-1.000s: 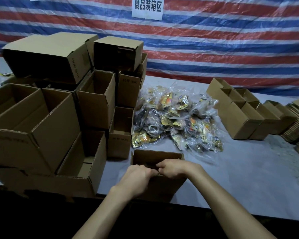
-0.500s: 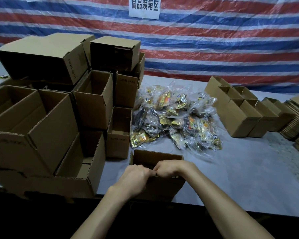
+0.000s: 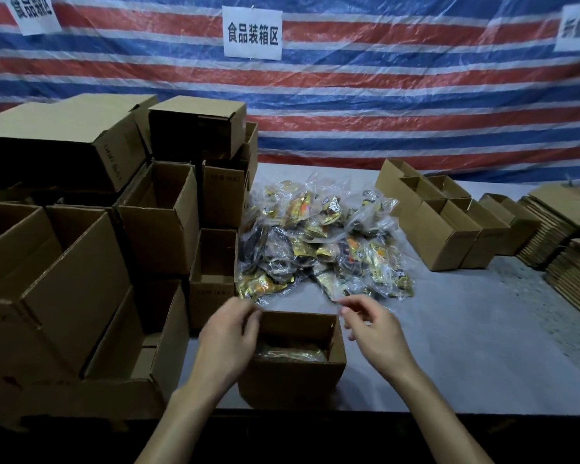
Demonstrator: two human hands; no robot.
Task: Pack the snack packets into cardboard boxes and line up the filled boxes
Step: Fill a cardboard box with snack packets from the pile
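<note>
One open-topped box, long axis left-right, between left hand and right hand

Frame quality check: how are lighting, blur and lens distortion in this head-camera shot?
Head view: dim overall, black below the near edge of the grey table; the right hand has motion-smeared fingers, the left hand is sharper; glints on the clear-wrapped snack packets; the small open cardboard box is shadowed inside; the red-and-blue striped tarp bows toward the corners.

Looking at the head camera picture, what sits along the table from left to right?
stacked open cardboard boxes → pile of snack packets → row of small boxes → stacks of flattened cardboard
</note>
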